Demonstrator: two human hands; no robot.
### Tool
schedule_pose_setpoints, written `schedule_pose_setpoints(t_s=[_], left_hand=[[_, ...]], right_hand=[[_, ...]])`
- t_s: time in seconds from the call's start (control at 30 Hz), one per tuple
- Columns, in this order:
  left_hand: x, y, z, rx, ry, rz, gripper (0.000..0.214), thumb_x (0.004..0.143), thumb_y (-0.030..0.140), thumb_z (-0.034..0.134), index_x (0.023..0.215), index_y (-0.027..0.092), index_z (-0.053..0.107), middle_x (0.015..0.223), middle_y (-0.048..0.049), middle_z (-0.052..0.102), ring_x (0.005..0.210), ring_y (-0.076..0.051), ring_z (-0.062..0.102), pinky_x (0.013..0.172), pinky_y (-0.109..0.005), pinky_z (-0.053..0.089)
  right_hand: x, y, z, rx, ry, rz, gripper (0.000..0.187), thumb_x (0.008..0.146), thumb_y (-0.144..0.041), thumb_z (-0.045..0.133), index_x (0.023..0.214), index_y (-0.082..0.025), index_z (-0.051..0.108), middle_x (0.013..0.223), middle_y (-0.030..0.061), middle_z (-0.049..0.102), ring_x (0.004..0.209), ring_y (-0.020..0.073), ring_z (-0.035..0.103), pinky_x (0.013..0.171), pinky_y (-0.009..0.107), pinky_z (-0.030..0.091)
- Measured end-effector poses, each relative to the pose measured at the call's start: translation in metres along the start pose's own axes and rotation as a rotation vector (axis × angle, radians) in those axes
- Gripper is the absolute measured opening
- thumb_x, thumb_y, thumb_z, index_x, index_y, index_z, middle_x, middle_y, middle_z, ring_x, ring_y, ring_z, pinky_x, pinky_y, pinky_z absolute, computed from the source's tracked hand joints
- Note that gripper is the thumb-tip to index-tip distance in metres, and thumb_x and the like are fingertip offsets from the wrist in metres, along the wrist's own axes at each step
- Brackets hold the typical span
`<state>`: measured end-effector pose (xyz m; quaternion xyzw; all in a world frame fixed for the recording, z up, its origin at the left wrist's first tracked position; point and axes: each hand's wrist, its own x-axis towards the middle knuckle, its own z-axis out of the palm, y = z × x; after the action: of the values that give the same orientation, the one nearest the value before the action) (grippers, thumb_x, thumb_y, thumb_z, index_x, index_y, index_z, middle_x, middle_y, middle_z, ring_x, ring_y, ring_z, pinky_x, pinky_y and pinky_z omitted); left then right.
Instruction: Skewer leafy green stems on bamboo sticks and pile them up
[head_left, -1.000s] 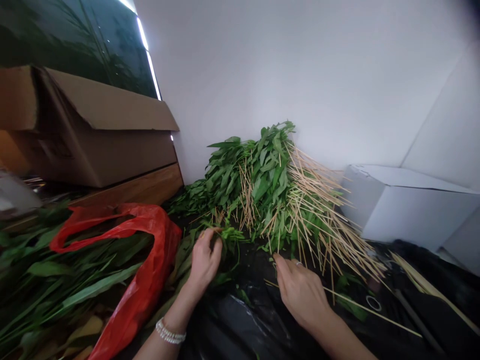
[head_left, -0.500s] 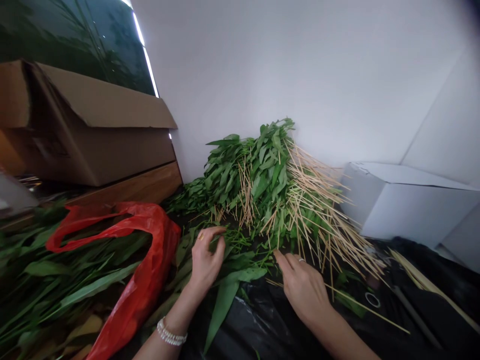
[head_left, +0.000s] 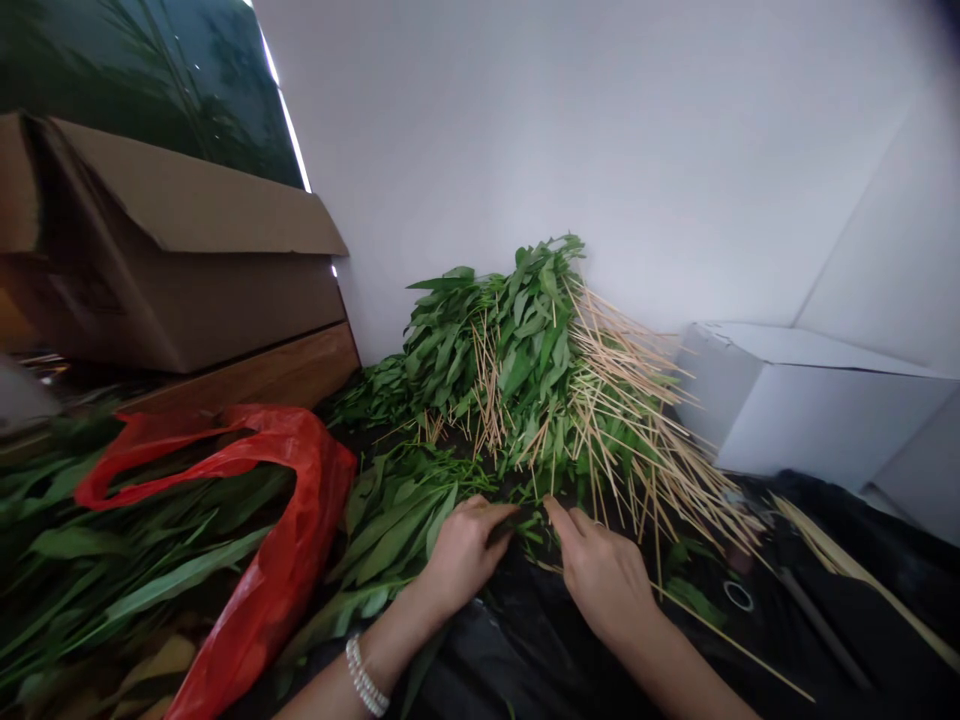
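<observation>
Two masses flank us — the skewered leaf pile (head_left: 540, 370) at 12 o'clock and a red bag (head_left: 277, 560) at 9. Our left hand (head_left: 465, 555) pinches loose leaves (head_left: 390, 525); our right hand (head_left: 604, 575), fingers narrowed, holds a bamboo skewer (head_left: 720, 640) running toward 4 o'clock.

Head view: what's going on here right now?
A person is working with both bare hands on a black sheet in front of a heap of leaves threaded on skewers. The left hand grips a bunch of loose leaves, its fingers closed on them. The right hand lies beside it, fingertips meeting over a skewer that runs out under that hand. A red bag of more leaves lies to the left.
</observation>
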<state>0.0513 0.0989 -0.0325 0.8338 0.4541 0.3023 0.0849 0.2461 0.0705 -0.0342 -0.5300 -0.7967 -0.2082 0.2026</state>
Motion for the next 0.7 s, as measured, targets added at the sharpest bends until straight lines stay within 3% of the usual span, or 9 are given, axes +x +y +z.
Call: schedule_pose_setpoints(t_s=[0.13,0.27,0.47,0.6,0.7], left_hand=[[0.0,-0.004,-0.006,-0.278,0.131,-0.15,0.02,0.084,0.022,0.056,0.1,0.023,0.069,0.098,-0.0024,0.072,0.09,-0.018,0.065,0.083,-0.029,0.051],[-0.002,0.0,-0.011,-0.455,0.153,-0.195,0.02,0.083,0.025,0.058,0.098,0.02,0.07,0.095,-0.0035,0.073,0.086,-0.019,0.067,0.08,-0.03,0.053],[-0.001,0.008,-0.015,-0.51,0.148,-0.098,0.017,0.082,0.025,0.06,0.094,0.02,0.071,0.101,-0.0062,0.071,0.096,-0.021,0.065,0.089,-0.034,0.051],[0.001,0.001,-0.014,-0.587,0.155,-0.201,0.016,0.08,0.027,0.062,0.089,0.017,0.071,0.088,-0.0057,0.074,0.082,-0.02,0.068,0.079,-0.032,0.055],[0.001,-0.002,-0.011,-0.556,0.181,-0.219,0.019,0.082,0.028,0.06,0.093,0.017,0.07,0.091,-0.0052,0.073,0.083,-0.019,0.068,0.078,-0.031,0.055]], right_hand=[[-0.001,0.0,0.0,0.093,0.058,0.013,0.036,0.087,-0.008,0.039,0.119,-0.015,0.054,0.084,0.0045,0.065,0.066,0.0132,0.062,0.057,0.023,0.04],[0.0,-0.004,-0.003,0.194,0.147,-0.006,0.03,0.097,-0.024,0.035,0.115,-0.015,0.057,0.084,0.0057,0.067,0.07,0.0128,0.063,0.062,0.022,0.041],[0.001,-0.008,-0.006,0.173,0.185,-0.041,0.031,0.098,-0.023,0.035,0.117,-0.013,0.057,0.08,0.0056,0.066,0.07,0.0131,0.062,0.063,0.023,0.041],[0.0,-0.006,-0.004,0.126,0.169,-0.021,0.031,0.096,-0.021,0.034,0.117,-0.014,0.056,0.079,0.0055,0.066,0.069,0.0136,0.062,0.061,0.023,0.039],[0.001,-0.003,-0.001,0.101,0.158,-0.005,0.03,0.095,-0.017,0.033,0.116,-0.015,0.054,0.079,0.0045,0.066,0.067,0.0142,0.061,0.06,0.024,0.039]])
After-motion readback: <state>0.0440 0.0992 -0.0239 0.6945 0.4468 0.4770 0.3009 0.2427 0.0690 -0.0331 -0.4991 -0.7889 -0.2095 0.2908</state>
